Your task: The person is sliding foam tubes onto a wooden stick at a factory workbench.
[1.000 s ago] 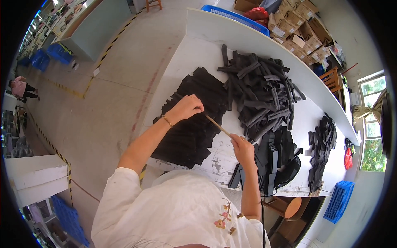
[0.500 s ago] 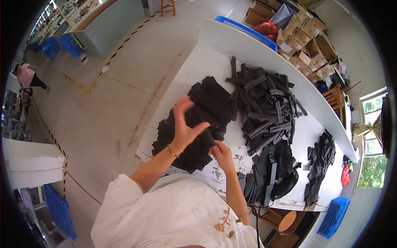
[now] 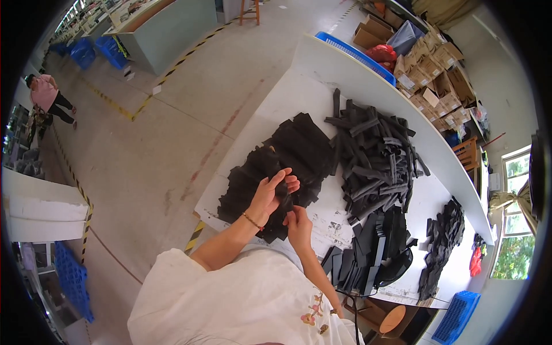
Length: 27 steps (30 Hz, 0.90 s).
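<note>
Holding a black fabric piece [image 3: 286,202] between both hands, centre of frame, just above the near edge of the white table [image 3: 299,98]. My left hand [image 3: 269,192] is wrapped around the piece from the left — fingers [image 3: 287,183] mostly extended over its top, thumb side underneath, so a loose, half-open grip with the fabric in it. My right hand [image 3: 299,221] sits just below and to the right, fingertips pinched on the lower edge of the same piece — grip nearly closed. Hands are touching or almost touching each other; can't tell which.

The piece hangs right over the pile of flat black fabric pieces [image 3: 276,167], which spreads from centre toward upper centre of the frame. Can't tell whether the held piece is fully clear of the pile or resting on it.

Right of that: a heap of dark grey foam strips [image 3: 376,158], loosely crossed, right of centre. Below it, lower right, a stack of flat dark panels [image 3: 359,253] near the table edge. Further right, a smaller mound of black parts [image 3: 443,244].

Upper centre-right: blue crate [image 3: 351,53] at the far table edge, cardboard boxes [image 3: 437,69] behind it. Blue basket [image 3: 457,316] at lower right. Another person [image 3: 49,98] stands at far left on the floor.
</note>
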{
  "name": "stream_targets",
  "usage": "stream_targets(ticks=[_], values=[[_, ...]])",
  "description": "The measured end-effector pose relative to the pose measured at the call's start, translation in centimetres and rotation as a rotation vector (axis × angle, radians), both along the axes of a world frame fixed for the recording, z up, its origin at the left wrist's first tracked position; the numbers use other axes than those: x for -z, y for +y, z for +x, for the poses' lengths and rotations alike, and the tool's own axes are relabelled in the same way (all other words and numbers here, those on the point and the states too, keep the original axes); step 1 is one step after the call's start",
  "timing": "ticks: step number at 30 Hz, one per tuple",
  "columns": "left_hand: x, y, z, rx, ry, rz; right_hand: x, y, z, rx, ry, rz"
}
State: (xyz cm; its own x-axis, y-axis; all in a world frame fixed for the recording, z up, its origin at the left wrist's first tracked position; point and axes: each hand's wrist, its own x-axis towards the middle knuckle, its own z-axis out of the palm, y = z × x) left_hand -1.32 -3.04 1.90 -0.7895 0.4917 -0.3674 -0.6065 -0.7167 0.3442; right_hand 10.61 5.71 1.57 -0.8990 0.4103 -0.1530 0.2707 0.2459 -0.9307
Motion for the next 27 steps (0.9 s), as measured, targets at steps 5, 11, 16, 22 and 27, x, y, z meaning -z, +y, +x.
stream_targets(ticks=[5,11,16,22,27], values=[[0.0,0.4,-0.9,-0.033,0.005,-0.088,0.1,0.0,2.7,-0.105,-0.136,0.066],[0.4,-0.7,-4.0,-0.096,0.100,-0.313,-0.6,0.2,7.2,-0.152,-0.238,0.051],[1.0,-1.9,-6.5,-0.116,0.066,-0.168,-5.6,4.7,13.3,-0.249,-0.308,-0.093],[0.9,0.6,-5.7,-0.244,-0.104,-0.057,-4.9,3.0,8.1,0.228,0.150,-0.253],[1.9,2.4,-2.2,-0.053,-0.230,0.016,-3.4,2.3,-1.4,0.185,0.314,-0.080]])
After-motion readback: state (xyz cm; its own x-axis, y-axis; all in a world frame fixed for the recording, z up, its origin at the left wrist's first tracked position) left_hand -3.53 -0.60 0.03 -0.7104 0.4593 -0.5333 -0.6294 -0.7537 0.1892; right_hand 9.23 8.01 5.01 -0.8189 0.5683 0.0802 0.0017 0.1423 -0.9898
